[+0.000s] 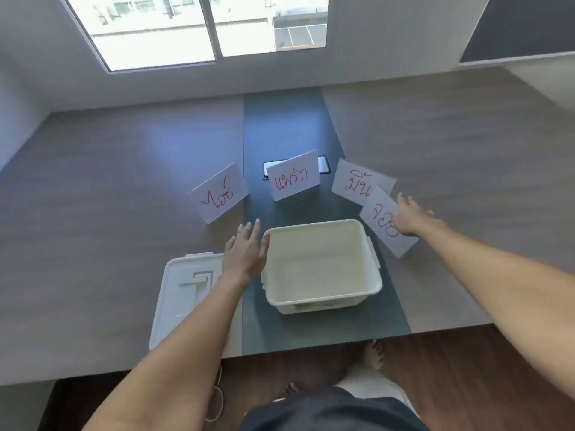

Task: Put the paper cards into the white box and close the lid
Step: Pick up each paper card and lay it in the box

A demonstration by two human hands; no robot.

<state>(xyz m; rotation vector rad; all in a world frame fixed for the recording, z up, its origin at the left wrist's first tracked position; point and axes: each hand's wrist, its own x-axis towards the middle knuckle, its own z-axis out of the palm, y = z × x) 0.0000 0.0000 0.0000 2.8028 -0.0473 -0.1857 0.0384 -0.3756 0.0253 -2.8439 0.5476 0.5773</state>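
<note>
Your white box (322,265) sits open near the middle of the counter (124,181), on its dark centre strip, and nothing lies inside it. Its lid (183,293) lies flat on the counter just left of the box, partly under your left forearm.

Your left hand (245,253) is flat and released, fingers straight and pointing away from you, its thumb side against the box's left rim. It grasps nothing.

Your right hand (410,217) reaches to the right of the box, fingers spread, and lies on the nearest right card (384,223). That card rests at the box's far right corner, and whether your grip has closed on it cannot be told from here.

Three more paper cards with red writing stand or lean farther off: the left card (219,192) beyond your left hand, the middle card (294,180) straight beyond the box, and the far right card (354,181), which is partly overlapped by the card under your hand. A dark phone (323,164) lies flat behind the middle card.
</note>
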